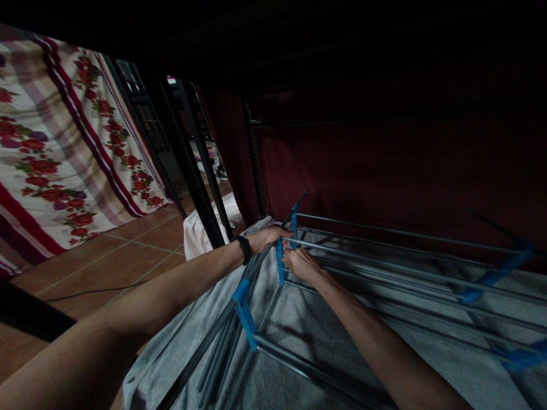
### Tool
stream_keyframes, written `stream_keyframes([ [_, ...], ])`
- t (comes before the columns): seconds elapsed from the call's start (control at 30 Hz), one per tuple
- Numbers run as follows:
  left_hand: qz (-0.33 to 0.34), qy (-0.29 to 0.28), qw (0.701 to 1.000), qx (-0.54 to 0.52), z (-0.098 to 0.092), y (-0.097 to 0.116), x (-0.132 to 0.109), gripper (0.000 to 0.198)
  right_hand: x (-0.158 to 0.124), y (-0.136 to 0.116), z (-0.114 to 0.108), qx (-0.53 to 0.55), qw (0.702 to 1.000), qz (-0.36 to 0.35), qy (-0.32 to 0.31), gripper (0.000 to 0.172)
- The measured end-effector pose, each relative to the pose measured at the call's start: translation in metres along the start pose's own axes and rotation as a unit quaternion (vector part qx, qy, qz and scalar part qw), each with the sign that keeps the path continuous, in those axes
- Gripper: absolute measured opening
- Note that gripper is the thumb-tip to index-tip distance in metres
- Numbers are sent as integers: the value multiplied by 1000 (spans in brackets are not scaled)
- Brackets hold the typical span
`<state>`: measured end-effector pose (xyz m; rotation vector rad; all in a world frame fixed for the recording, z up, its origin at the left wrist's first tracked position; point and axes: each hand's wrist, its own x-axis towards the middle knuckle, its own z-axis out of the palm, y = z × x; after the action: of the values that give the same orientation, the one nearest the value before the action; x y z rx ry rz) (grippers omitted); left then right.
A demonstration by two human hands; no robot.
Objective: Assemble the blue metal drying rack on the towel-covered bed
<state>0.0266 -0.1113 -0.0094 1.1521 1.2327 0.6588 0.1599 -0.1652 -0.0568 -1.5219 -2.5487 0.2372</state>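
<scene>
Grey cloth sheet (pixel 294 324) under grey metal-tube rack (pixel 371 259). Left hand (pixel 271 234), right hand (pixel 301 265): fingers curled at slim blue plastic bracket (pixel 280 269), rack's far-left end; exact grip, can't tell. Probably fitting that joint; calls for steady alignment.

One left hand (pixel 270 236), one right hand (pixel 301 263), one black wristband (pixel 245 249), at least five blue plastic brackets (pixel 245 316), one flowery sheet (pixel 77 154); many metal rods (pixel 282 353), too jumbled to count.
</scene>
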Motion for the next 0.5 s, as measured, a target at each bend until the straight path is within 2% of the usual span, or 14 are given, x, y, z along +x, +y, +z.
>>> stream_keyframes([
  [0.23,3,2,999,32,-2,1,2,25,2,2,0,-2,1000,-3,4,33],
  [0.5,-20,6,1000,18,-2,0,2,29,-10,-10,10,-25,998,33,44,39],
])
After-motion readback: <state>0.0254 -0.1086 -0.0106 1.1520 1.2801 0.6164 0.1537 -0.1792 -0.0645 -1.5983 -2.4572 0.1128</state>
